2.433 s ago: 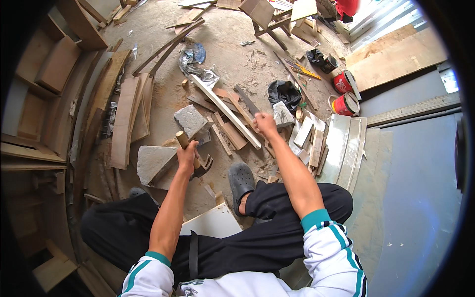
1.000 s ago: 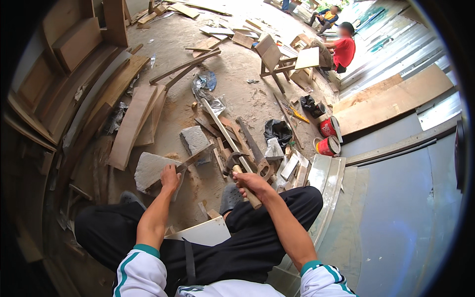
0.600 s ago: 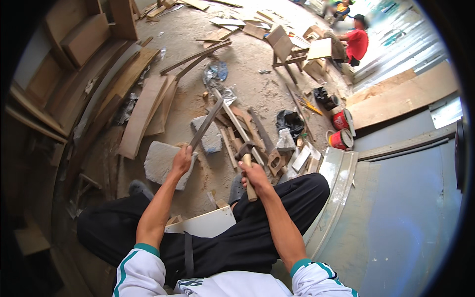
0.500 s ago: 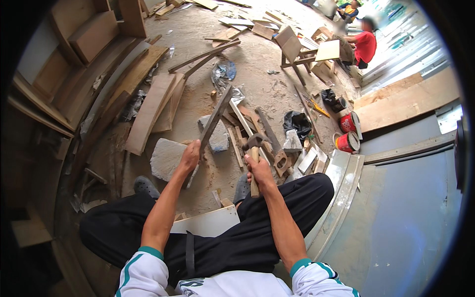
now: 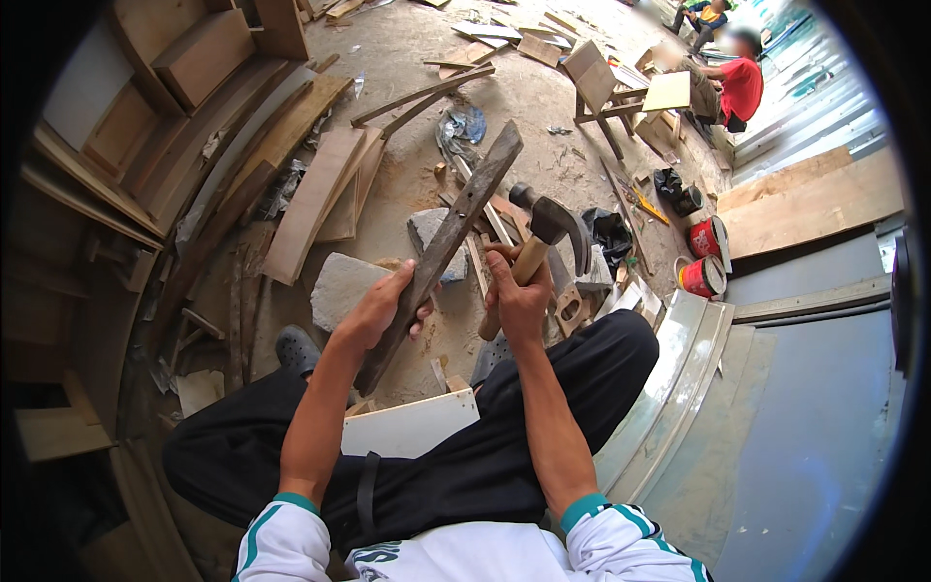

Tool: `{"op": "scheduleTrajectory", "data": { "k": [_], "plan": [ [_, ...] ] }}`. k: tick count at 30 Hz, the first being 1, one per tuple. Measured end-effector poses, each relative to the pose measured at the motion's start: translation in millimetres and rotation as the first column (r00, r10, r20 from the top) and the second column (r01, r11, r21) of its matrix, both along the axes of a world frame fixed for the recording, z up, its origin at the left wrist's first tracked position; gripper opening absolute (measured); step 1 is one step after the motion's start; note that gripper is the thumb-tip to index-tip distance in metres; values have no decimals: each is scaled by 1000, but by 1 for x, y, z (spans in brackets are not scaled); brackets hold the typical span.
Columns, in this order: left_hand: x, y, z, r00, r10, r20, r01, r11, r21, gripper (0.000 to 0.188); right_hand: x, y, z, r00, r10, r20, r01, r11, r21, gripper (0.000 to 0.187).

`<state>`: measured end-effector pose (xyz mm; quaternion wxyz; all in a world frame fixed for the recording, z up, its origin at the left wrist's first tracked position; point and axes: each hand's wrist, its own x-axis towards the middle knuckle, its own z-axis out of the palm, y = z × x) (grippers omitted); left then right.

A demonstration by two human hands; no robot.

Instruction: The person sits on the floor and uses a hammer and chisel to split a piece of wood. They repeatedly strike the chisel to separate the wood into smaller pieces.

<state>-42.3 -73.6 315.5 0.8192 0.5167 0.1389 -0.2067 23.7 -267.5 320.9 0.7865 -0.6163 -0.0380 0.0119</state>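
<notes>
My left hand (image 5: 383, 308) grips a long dark weathered wooden strip (image 5: 456, 228) near its lower third; the strip slants up and away to the right. My right hand (image 5: 517, 291) is closed around the wooden handle of a claw hammer (image 5: 551, 225), whose steel head sits just right of the strip. Both hands are raised above my black-trousered knees. Below the hands lie two grey stone blocks (image 5: 344, 286) on the dusty ground.
Curved planks (image 5: 315, 199) and timber frames are stacked at left. A white board (image 5: 412, 427) lies by my legs. Two red cans (image 5: 700, 262) and a black bag stand at right. A person in a red shirt (image 5: 739, 87) sits far back by wooden stools.
I have lifted the strip off the ground with my left hand and taken up the hammer in my right; both are now raised closer to the camera.
</notes>
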Motion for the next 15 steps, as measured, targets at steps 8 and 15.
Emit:
{"op": "scheduleTrajectory", "data": {
  "k": [8, 15],
  "plan": [
    [-8, -11, 24, 997, 18, -78, -19, 1000, -11, 57, -5, -1, 9, 999, -15, 36, 13, 998, 56, 24],
    [0, 1, -43, 988, 31, 153, -120, 777, 617, 54, -4, -16, -14, 991, 43, -128, -62, 986, -154, 20]
  ]
}}
